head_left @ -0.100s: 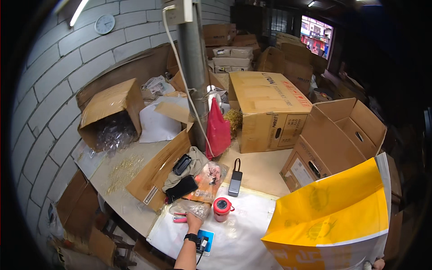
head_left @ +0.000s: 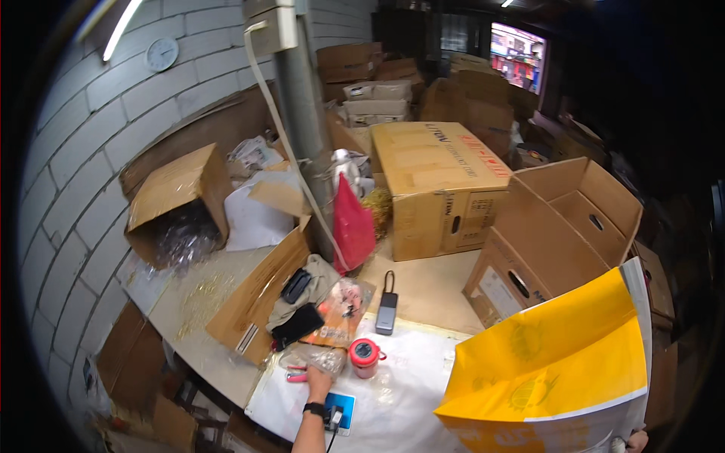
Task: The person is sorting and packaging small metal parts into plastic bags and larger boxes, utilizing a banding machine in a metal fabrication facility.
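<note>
My left hand, with a dark band at the wrist, reaches over the white-covered table. Its fingers are hidden at a crinkled clear plastic bag, so their grip does not show. Beside it lies a red stapler. A red-lidded jar stands just right of that hand, and a blue-and-white card-like item with a black plug and cable lies by the wrist. At the lower right, my right hand, partly visible, is closed on the edge of a large yellow plastic sack, held upright and open-mouthed.
A grey power bank stands behind the jar. A black phone lies on bags beside a cardboard flap. Large cartons and an open box stand behind the sack. A metal post rises at the table's back, with a pink bag.
The whole view has shifted slightly, so most things sit a little further left and lower. My left hand stays by the clear plastic bag, and my right hand still grips the sack.
</note>
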A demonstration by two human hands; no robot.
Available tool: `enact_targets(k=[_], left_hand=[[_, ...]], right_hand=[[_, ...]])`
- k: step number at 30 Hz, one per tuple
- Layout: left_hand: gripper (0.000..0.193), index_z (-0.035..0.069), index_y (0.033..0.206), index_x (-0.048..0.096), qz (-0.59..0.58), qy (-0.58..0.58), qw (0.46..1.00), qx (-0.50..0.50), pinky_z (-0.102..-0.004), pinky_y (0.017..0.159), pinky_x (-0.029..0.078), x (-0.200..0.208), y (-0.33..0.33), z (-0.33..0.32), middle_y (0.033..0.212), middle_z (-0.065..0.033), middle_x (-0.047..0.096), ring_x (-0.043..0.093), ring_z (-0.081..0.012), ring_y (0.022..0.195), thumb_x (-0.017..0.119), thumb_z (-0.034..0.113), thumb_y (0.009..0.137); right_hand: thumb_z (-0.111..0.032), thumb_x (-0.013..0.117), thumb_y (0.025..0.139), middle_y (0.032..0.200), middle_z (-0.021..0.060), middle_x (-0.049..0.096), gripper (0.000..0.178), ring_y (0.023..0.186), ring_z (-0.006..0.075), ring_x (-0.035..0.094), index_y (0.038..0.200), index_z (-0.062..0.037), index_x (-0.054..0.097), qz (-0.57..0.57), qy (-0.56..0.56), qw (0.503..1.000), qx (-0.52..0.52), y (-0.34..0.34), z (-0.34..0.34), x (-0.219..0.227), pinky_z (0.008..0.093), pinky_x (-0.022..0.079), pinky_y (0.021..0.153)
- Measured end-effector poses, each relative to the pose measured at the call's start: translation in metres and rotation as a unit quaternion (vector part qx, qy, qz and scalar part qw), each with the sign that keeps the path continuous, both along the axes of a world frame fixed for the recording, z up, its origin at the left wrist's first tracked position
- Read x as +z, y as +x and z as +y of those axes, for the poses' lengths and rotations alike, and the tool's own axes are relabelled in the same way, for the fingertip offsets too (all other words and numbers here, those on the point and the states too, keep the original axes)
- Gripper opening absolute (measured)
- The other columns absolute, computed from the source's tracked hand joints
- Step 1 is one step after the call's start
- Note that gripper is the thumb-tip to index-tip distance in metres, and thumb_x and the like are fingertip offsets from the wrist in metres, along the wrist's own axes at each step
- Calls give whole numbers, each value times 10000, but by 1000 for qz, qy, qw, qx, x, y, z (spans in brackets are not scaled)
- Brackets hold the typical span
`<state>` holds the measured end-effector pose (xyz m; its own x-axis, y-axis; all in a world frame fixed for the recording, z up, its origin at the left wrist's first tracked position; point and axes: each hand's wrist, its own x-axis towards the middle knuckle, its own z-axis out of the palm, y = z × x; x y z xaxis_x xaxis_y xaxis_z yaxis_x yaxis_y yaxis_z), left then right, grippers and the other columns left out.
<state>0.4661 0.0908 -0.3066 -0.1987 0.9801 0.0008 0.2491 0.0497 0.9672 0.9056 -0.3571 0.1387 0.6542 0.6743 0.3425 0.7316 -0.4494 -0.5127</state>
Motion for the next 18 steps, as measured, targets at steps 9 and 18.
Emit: enact_targets(k=[9, 18], left_hand=[[101, -9, 941, 545, -46, 251, 967, 2, -201, 593, 424, 280, 85, -26, 834, -61, 578, 520, -92, 686, 475, -39, 874], [650, 44, 1310, 430, 223, 529, 683, -452, -494, 1077, 256, 495, 419, -29, 1376, -141, 413, 321, -351, 1329, 694, 314, 781]], right_hand=[[-62, 634, 680, 756, 134, 576, 124, 724, 322, 550, 784, 5, 636, 33, 26, 999, -23, 36, -25, 48, 388, 447, 750], [-97, 680, 688, 852, 84, 583, 210, 784, 148, 550, 804, 26, 555, 73, 232, 940, -240, 110, -98, -4, 305, 458, 729]])
